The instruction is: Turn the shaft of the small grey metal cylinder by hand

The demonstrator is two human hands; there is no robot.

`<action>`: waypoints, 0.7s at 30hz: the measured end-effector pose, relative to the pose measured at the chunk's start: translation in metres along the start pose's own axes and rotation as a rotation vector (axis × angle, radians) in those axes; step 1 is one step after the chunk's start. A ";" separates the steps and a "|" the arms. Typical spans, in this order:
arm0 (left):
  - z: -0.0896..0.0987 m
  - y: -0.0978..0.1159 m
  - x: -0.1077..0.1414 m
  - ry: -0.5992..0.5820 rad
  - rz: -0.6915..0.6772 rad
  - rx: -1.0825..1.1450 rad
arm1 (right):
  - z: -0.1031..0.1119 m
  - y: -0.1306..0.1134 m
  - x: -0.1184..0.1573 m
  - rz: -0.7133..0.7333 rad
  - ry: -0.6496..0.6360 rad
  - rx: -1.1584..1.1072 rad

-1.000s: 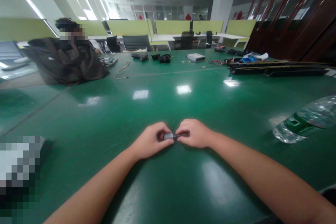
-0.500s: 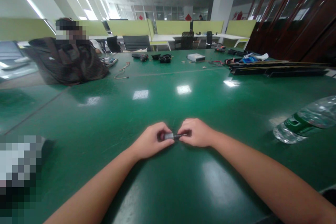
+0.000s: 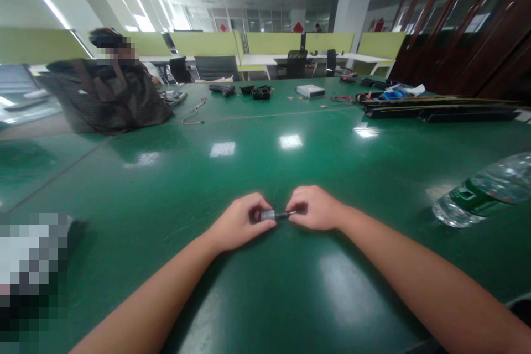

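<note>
A short screwdriver-like tool (image 3: 269, 214) lies level between my hands, just over the green table (image 3: 257, 287). It has a grey barrel, a black collar and a thin metallic tip pointing right. My left hand (image 3: 240, 224) is closed around the grey barrel, thumb along the near side and fingers curled over the far side. At the other end, my right hand (image 3: 313, 209) pinches the thin tip between thumb and fingers. The curled fingers hide part of that tip and the barrel's left end.
A clear water bottle (image 3: 481, 193) lies on its side at right. At left are a blurred-out pale object (image 3: 29, 254) and a large dark bag (image 3: 112, 99), with a person behind it. Black strips (image 3: 440, 108), a white box (image 3: 310, 90) and cables (image 3: 193, 113) lie farther back.
My right hand has shifted slightly to the right, baring more of the tool's black collar. My left hand has stayed in place around the barrel.
</note>
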State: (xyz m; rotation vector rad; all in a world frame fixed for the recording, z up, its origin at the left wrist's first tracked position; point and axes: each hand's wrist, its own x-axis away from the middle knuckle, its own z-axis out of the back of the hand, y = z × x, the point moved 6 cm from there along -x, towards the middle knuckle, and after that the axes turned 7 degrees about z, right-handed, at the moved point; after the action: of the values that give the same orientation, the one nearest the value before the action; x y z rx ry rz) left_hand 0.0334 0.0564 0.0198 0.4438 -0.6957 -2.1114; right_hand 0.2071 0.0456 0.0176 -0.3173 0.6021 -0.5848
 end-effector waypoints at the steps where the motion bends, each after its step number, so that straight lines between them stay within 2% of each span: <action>1: 0.000 0.000 0.000 0.001 -0.001 -0.004 | 0.000 0.000 0.000 -0.003 -0.002 -0.002; 8: 0.000 0.000 0.000 -0.003 0.002 -0.004 | 0.004 0.005 0.003 -0.064 -0.041 -0.015; 16: 0.001 0.001 0.001 0.009 0.003 0.010 | 0.023 0.023 0.014 -0.181 -0.100 -0.069; 21: 0.001 0.002 0.001 0.018 0.005 0.003 | 0.012 0.016 0.009 -0.161 -0.125 -0.107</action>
State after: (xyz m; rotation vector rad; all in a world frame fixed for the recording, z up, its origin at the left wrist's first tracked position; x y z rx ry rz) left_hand 0.0335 0.0555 0.0214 0.4617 -0.6897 -2.0996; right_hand 0.2270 0.0547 0.0156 -0.5033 0.4908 -0.6828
